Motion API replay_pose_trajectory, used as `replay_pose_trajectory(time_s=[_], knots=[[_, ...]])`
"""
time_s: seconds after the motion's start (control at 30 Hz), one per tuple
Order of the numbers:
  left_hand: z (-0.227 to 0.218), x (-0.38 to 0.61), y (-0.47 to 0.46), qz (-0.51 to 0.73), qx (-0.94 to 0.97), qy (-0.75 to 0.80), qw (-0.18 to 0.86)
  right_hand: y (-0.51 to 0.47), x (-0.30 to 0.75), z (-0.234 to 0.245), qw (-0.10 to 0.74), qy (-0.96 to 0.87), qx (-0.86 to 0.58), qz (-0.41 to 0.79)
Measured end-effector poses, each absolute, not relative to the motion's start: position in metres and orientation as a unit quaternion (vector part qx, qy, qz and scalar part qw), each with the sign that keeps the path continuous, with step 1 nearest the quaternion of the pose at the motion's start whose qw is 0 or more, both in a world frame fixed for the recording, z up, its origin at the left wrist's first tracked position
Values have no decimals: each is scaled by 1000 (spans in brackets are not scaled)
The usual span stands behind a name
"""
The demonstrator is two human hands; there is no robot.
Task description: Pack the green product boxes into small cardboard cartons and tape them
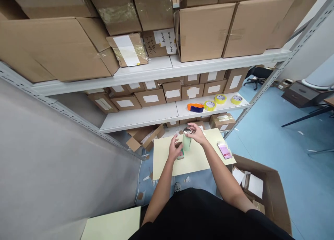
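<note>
A pale green cylinder [186,144] with a shiny metallic top, like a tumbler, stands upright on the pale yellow tabletop [164,163]. My right hand [197,134] has its fingers and thumb closed around that top. Just left of the cylinder is a small green and pink box [180,156], brown at its upper part. My left hand [175,149] curves around this box, thumb across its front, and hides much of it. Toward the table's right edge lies a phone [224,151] with a pink screen.
Metal shelving [141,118] full of cardboard boxes rises ahead. On the middle shelf are an orange and blue tape dispenser [195,107] and yellow tape rolls [210,105]. A large open carton [276,194] sits at right, a grey wall [65,156] at left.
</note>
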State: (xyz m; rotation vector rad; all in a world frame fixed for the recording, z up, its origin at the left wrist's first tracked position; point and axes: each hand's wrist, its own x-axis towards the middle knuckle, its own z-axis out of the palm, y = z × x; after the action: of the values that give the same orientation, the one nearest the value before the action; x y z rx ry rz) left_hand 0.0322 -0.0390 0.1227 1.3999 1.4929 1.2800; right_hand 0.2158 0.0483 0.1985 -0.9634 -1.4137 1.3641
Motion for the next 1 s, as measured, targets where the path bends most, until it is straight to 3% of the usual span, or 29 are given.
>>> replay_pose_trajectory(time_s=[0.17, 0.3, 0.5, 0.6, 0.73, 0.9, 1.0], knots=[[191, 64, -23, 535, 558, 547, 321, 47, 211, 207, 452, -579, -378, 563], [212, 61, -18, 553, 520, 557, 336, 44, 226, 214, 438, -580, -348, 591], [219, 44, -7, 596, 457, 450, 484, 24, 244, 205, 275, -581, -241, 726], [225, 45, 1, 592, 449, 440, 504, 13, 233, 197, 330, -566, -276, 703], [238, 48, 6, 578, 467, 491, 455, 3, 221, 197, 431, -583, -357, 589], [250, 48, 7, 570, 456, 473, 494, -5, 222, 202, 395, -583, -301, 643], [256, 47, 8, 565, 470, 463, 496, -9, 220, 202, 429, -569, -336, 616]])
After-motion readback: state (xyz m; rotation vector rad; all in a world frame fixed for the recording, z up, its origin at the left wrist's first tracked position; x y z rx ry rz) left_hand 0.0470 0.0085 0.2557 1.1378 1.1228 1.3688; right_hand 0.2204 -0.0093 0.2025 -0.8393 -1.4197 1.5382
